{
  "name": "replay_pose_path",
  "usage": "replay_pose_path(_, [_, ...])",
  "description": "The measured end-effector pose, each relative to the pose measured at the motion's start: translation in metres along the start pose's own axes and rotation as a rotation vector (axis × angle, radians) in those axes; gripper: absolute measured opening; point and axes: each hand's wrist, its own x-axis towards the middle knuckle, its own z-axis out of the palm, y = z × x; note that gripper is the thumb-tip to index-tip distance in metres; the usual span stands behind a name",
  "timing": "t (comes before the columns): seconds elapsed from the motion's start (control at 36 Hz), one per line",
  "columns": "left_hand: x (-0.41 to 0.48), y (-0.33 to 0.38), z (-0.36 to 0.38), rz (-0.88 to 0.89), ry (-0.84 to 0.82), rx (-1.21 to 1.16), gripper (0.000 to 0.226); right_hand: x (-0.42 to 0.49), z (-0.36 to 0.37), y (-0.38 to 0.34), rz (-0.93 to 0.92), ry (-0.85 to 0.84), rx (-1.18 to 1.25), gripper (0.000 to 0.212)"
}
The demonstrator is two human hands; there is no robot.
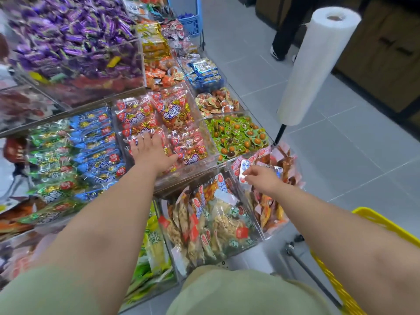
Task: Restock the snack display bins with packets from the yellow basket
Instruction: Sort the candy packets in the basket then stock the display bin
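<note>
- Now, the left hand [151,148] lies flat, fingers straight and spread. It presses on the red crinkly foil packets [181,123] in the clear acrylic bin [211,142]. My guess is it is levelling the pile so nothing rides over the rim.
- The right hand [261,178] is well apart from it. Thumb and fingertips pinch a small silver-and-blue sealed packet [243,171] just above the clear corner bin [276,226] of orange-brown and pink packets.
- That looks like the drop point, since similar pale wrappers already lie on top there.
- The yellow plastic lattice basket [372,217] sits low on the person's right, near that forearm and handy for the next reach. Only its rim and wall show, so I can't tell how much stock is left in it.
- Labels next: the red packets carry bold white characters outlined in blue, which look like 牛肉粒, over what I take for a cartoon figure.
- The blue and green wrappers [95,142] alongside wear round red badges, too blurred to read. The print on the pinched packet is unreadable too.
- A tall white roll of thin bags [318,64] stands on a black pole at the aisle corner, presumably so shoppers can tear one off.
</note>
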Motion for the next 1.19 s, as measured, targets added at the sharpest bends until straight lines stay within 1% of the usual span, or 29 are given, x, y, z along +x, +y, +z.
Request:
replay_pose_path(0.08, [-0.001,0.0,0.003,-0.005,-0.006,0.0,0.096,0.0,0.0,0.0,0.01,-0.006,-0.003,0.014])
replay_pose_path(0.14, [0.001,-0.003,0.002,-0.008,-0.056,-0.005,0.098,0.0,0.0,-0.001,0.007,-0.01,-0.009,0.013])
replay_pose_path(0.19, [0.004,-0.003,-0.005,-0.015,-0.13,-0.018,0.098,-0.001,-0.001,-0.001,0.013,-0.014,0.026,0.015])
replay_pose_path(0.22, [0.003,-0.001,-0.009,-0.021,-0.141,-0.031,0.098,-0.001,-0.001,0.0,0.015,-0.016,0.047,0.017])
replay_pose_path(0.25, [0.001,0.003,-0.012,-0.028,-0.116,-0.048,0.096,-0.002,-0.002,0.002,0.018,-0.017,0.057,0.019])
replay_pose_path(0.31, [-0.01,0.016,-0.015,-0.031,0.012,-0.112,0.09,-0.004,-0.003,0.009,0.034,-0.022,0.067,0.022])
replay_pose_path(0.39, [-0.034,0.049,-0.011,0.068,0.197,-0.265,0.064,-0.013,-0.01,0.024,0.082,-0.018,0.084,0.023])
replay_pose_path(0.44, [-0.053,0.078,-0.006,0.172,0.253,-0.338,0.051,-0.022,-0.015,0.037,0.133,0.004,0.129,0.018])
replay_pose_path(0.5, [-0.075,0.11,0.002,0.274,0.234,-0.41,0.042,-0.033,-0.02,0.055,0.185,0.032,0.204,0.015])
replay_pose_path(0.56, [-0.101,0.144,0.015,0.361,0.145,-0.493,0.034,-0.047,-0.025,0.075,0.219,0.059,0.229,0.011])
replay_pose_path(0.61, [-0.129,0.174,0.033,0.436,0.012,-0.548,0.024,-0.063,-0.03,0.099,0.249,0.062,0.247,0.02])
replay_pose_path(0.64, [-0.143,0.188,0.041,0.458,-0.081,-0.577,0.022,-0.073,-0.033,0.112,0.279,0.054,0.256,0.022])
replay_pose_path(0.69, [-0.171,0.211,0.059,0.462,-0.287,-0.63,0.021,-0.094,-0.039,0.14,0.35,0.038,0.266,0.022])
replay_pose_path(0.81, [-0.219,0.248,0.093,0.407,-0.596,-0.675,0.011,-0.146,-0.05,0.198,0.456,0.113,0.332,0.027])
replay_pose_path(0.83, [-0.229,0.256,0.101,0.417,-0.653,-0.647,0.013,-0.161,-0.053,0.213,0.486,0.132,0.319,0.029])
replay_pose_path(0.89, [-0.248,0.27,0.113,0.424,-0.727,-0.551,0.02,-0.191,-0.06,0.239,0.555,0.138,0.278,0.032])
replay_pose_path(0.97, [-0.273,0.289,0.13,0.421,-0.826,-0.436,0.02,-0.237,-0.065,0.278,0.687,0.128,0.309,0.029])
replay_pose_path(1.06, [-0.291,0.309,0.145,0.409,-0.87,-0.328,0.031,-0.278,-0.061,0.311,0.806,0.05,0.325,0.028])
replay_pose_path(1.11, [-0.301,0.322,0.153,0.404,-0.897,-0.273,0.032,-0.303,-0.056,0.33,0.871,-0.006,0.322,0.03])
replay_pose_path(1.19, [-0.312,0.34,0.163,0.419,-0.96,-0.211,0.032,-0.331,-0.051,0.353,0.961,-0.028,0.395,0.029])
